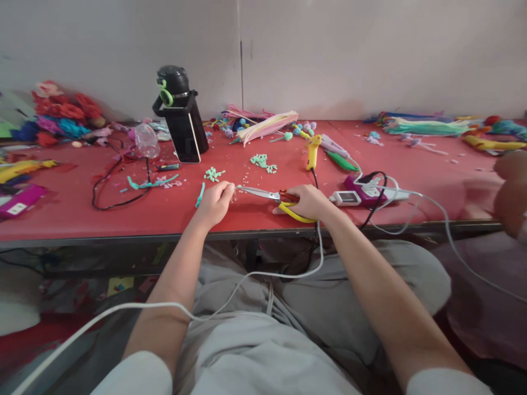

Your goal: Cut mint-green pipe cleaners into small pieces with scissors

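Note:
My left hand (pixel 214 204) is closed in a pinch around a teal pipe cleaner (pixel 200 195), whose tail sticks out on the hand's left side. Scissors (pixel 263 193) with yellow and orange handles are gripped in my right hand (pixel 309 202), the fingers in the loops. Their blade tips reach to the left fingertips, where the pipe cleaner's short end shows. Just beyond, two small heaps of cut mint-green pieces lie on the red table: one heap (pixel 214 174) behind my left hand, another heap (pixel 263 162) farther right.
A yellow glue gun (pixel 313 152) stands behind my right hand. A purple power strip (pixel 362 189) with white and black cables sits to the right. At the back are a black bottle (pixel 175 82), a propped phone (pixel 185 137) and pipe cleaner bundles (pixel 267 127). A white cable (pixel 247 274) crosses my lap.

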Action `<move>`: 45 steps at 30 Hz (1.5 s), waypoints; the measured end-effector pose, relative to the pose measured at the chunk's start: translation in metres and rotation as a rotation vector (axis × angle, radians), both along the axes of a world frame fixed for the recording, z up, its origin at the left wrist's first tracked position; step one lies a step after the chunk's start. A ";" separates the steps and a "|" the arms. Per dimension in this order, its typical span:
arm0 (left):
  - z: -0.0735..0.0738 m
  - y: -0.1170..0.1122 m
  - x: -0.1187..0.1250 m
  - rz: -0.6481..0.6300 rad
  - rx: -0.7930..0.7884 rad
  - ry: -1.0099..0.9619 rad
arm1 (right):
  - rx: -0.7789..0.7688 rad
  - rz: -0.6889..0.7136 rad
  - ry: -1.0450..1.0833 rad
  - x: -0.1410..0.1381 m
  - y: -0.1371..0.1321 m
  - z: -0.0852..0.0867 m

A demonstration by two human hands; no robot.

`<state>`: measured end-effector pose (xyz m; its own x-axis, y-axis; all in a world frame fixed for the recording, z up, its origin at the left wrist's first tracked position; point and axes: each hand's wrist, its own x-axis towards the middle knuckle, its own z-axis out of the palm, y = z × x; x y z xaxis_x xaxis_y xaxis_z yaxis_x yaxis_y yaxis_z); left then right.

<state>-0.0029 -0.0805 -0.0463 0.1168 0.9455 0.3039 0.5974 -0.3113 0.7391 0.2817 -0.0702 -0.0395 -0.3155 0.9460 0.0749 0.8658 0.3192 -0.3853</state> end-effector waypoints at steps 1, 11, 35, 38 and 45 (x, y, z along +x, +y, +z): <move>0.000 0.000 0.000 0.005 0.002 0.003 | 0.003 0.005 0.008 0.001 0.000 -0.001; -0.004 0.003 -0.002 -0.023 0.018 -0.015 | -0.018 0.001 -0.007 0.000 0.004 -0.003; 0.001 -0.001 0.000 -0.030 0.002 0.004 | -0.025 0.011 0.037 0.002 0.001 -0.001; 0.001 -0.001 0.000 -0.027 0.000 0.001 | -0.028 0.002 0.036 0.002 0.001 -0.001; -0.003 0.002 -0.002 -0.028 0.005 0.008 | -0.016 -0.001 0.018 0.001 0.003 -0.002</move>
<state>-0.0052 -0.0787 -0.0492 0.1456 0.9402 0.3079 0.5939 -0.3320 0.7328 0.2831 -0.0677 -0.0413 -0.3134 0.9474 0.0654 0.8588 0.3122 -0.4061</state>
